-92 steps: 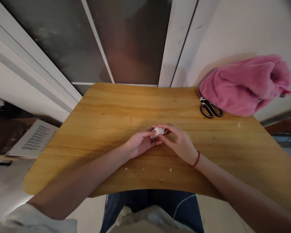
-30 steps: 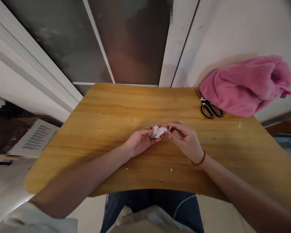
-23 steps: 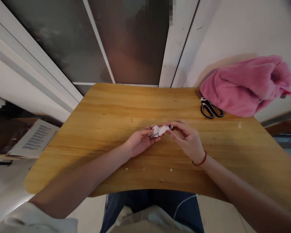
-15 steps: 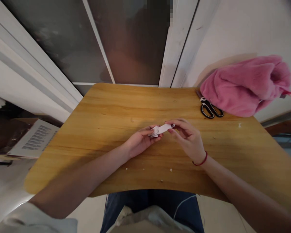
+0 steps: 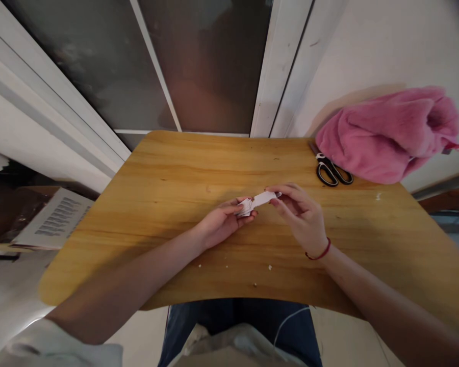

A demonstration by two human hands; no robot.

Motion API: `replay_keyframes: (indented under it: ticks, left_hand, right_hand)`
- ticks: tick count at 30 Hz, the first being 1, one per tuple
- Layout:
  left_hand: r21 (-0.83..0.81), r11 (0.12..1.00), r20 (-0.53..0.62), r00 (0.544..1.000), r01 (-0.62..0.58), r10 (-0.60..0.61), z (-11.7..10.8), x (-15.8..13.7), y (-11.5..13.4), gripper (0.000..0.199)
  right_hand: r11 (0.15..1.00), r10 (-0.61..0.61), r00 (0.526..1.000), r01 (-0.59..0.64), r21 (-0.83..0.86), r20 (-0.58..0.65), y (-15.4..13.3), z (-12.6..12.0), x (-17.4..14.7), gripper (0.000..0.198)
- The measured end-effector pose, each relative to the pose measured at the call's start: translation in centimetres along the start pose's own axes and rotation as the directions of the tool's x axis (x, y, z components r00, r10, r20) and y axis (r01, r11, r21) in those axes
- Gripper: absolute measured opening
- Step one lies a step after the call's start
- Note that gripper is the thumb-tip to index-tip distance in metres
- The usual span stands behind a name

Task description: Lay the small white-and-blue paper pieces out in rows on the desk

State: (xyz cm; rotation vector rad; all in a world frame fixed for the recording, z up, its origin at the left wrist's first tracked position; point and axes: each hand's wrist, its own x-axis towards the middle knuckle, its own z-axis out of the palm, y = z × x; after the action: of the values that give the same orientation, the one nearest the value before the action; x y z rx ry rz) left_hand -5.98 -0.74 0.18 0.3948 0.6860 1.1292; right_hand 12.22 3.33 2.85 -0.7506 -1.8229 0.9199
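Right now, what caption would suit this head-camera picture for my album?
Two hands, left hand and right hand, pull a folded paper piece apart over a wooden table, scissors nearby.

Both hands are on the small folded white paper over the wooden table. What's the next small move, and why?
Probably draw the right hand a little further right. It pinches the free strip end of the small folded white paper, while the left hand grips the folded bundle, and folds still show there.
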Motion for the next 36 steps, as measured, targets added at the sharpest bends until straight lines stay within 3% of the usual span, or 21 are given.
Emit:
replay_keyframes:
  ticks: [15,20,28,36]
  left_hand:
    - [0.022,1.0,0.004,1.0,-0.005,0.005,0.1,0.0,-0.1,0.021]
    - [0.046,0.999,0.005,1.0,0.017,-0.017,0.2,-0.1,-0.1,0.021]
    - [-0.06,0.996,0.004,0.998,0.065,-0.065,0.5,0.0,-0.3,0.028]
    - [-0.032,0.999,0.019,0.999,0.033,-0.032,0.3,0.0,-0.5,0.02]
  right_hand:
    - [0.999,-0.033,0.998,0.032,-0.019,-0.058,-0.1,0.1,0.0,0.018]
    - [0.994,-0.083,0.996,0.084,-0.074,0.012,0.1,0.4,-0.2,0.02]
    - [0.95,-0.129,0.98,0.166,-0.263,0.15,0.4,1.6,-0.7,0.019]
    - [0.928,-0.125,0.969,0.19,-0.321,0.214,0.8,1.9,-0.6,0.021]
